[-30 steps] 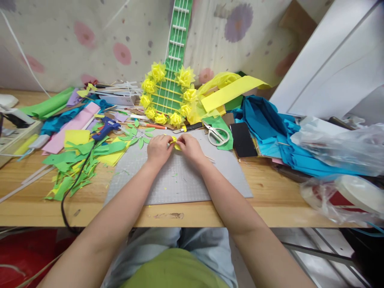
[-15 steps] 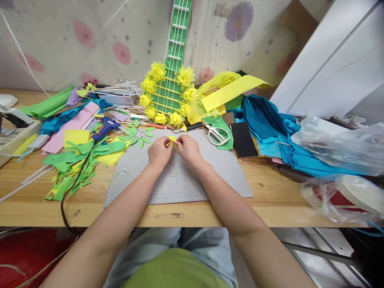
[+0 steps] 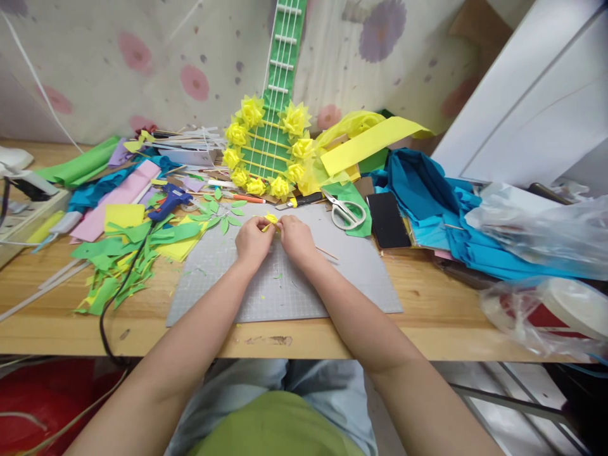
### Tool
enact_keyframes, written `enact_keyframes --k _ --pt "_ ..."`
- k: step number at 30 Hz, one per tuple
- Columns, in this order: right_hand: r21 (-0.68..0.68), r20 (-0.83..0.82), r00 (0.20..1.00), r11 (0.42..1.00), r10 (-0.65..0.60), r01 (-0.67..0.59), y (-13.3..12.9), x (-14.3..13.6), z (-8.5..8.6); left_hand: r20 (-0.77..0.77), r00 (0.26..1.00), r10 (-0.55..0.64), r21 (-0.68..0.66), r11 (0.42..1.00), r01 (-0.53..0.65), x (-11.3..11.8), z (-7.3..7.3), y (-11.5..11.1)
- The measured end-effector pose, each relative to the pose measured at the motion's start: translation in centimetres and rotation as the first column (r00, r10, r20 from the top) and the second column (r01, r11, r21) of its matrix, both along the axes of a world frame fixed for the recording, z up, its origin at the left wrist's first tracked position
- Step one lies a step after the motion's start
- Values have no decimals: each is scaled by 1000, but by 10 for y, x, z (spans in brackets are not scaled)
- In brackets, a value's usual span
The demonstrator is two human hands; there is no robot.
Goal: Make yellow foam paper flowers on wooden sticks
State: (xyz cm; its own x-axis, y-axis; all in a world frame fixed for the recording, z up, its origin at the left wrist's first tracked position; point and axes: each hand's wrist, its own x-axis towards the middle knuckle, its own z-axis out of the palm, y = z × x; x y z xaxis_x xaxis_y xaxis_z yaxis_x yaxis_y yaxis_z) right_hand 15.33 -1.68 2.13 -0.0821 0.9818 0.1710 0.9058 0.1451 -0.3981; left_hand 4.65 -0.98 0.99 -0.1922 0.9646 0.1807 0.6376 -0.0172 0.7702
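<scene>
Between my two hands, over the grey cutting mat (image 3: 285, 278), is a small yellow paper flower (image 3: 270, 219). My left hand (image 3: 254, 239) pinches it from the left side, fingers closed. My right hand (image 3: 297, 237) is closed at its right edge, with fingertips meeting the yellow paper; the fingers partly hide it. A thin wooden stick (image 3: 327, 253) shows just right of my right wrist. Behind my hands leans a green paper guitar (image 3: 266, 149) ringed with yellow paper flowers (image 3: 256, 185).
Green paper leaves (image 3: 224, 212), a blue glue gun (image 3: 170, 201) and paper scraps (image 3: 116, 272) lie left. Scissors (image 3: 349, 214), a utility knife (image 3: 304, 201) and a black phone (image 3: 388, 220) lie right, near blue crepe paper (image 3: 420, 183) and a plastic-wrapped roll (image 3: 565, 307).
My right hand has turned slightly at the flower, and more of the wooden stick shows beside my wrist. The whole view has shifted a little.
</scene>
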Motion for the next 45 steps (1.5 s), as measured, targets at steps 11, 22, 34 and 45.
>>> enact_keyframes --k 11,22,34,45 --pt "93 -22 995 991 96 -94 3 3 -3 579 814 41 -84 996 10 4 -4 10" --pt "207 -68 986 969 150 -133 1 3 -5 743 652 149 -217 976 25 0 17 6" --pt "185 -211 977 981 -17 57 -6 -4 -1 812 565 147 -263 956 129 2 19 5" --pt "176 -239 970 981 -39 83 -2 4 -2 870 475 130 -265 937 229 2 22 3"
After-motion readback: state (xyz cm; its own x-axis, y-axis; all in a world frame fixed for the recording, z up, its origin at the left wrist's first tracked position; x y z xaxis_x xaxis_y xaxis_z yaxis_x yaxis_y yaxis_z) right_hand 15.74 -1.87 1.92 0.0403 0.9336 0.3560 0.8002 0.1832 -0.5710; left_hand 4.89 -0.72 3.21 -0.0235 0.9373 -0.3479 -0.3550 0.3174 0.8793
